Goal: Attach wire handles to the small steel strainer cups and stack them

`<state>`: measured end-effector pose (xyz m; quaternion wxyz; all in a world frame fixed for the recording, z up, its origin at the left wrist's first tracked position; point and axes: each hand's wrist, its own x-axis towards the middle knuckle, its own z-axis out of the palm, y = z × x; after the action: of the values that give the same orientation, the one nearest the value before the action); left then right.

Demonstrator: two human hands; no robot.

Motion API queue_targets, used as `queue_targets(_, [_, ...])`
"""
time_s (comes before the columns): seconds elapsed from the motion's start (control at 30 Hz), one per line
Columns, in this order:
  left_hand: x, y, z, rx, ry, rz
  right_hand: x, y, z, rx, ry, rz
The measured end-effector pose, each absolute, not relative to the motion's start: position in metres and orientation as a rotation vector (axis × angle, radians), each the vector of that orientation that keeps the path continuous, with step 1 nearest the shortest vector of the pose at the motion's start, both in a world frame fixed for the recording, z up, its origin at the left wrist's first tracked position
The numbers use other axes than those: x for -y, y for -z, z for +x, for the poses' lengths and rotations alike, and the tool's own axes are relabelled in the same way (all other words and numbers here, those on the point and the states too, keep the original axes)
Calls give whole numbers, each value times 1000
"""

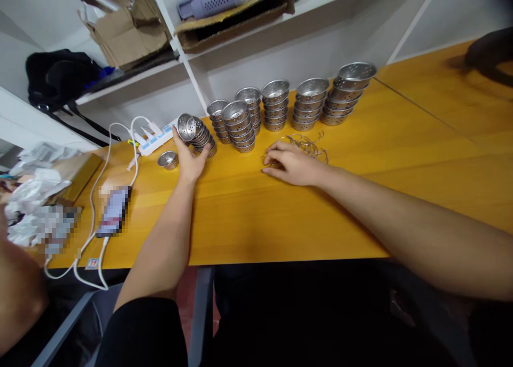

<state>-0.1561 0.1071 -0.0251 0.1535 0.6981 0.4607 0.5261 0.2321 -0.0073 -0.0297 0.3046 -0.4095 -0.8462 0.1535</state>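
Note:
My left hand [191, 163] is closed around a leaning stack of small perforated metal cups [203, 137], thumb on the near side and a finger at the rim of the tilted top cup [186, 127]. To its left, a single perforated cup [168, 160] stands on the table. My right hand [294, 163] rests low over the tabletop, its fingers loosely bent and the thumb apart from them. Thin metal wire rings [310, 144] lie in a loose heap just behind it, partly hidden by the hand.
Several cup stacks [276, 105] line the back of the wooden table [256, 217]. At left are a power strip [160, 138], white cables, a phone [114, 212] and plastic bags [34, 196]. Another person's arm [20, 292] shows at lower left. Shelves hold cardboard boxes [124, 36].

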Motion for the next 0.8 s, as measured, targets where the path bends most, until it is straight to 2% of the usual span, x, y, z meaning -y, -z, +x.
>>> queue_targets(0.2, [-103,15,-160,-1662,-1572,1869,9,28,231,2229,-437,-1086])
queue_targets(0.43, [-99,21,-152,-1362,-1378,1885,9,28,231,2235,-428,-1080])
queue_targets(0.63, [-102,26,-155,-1601,-1380,1976,9,28,230,2234,-416,-1085])
queue_targets(0.8, [-106,33,-151,-1624,-1392,1873,10,28,230,2232,-406,-1082])
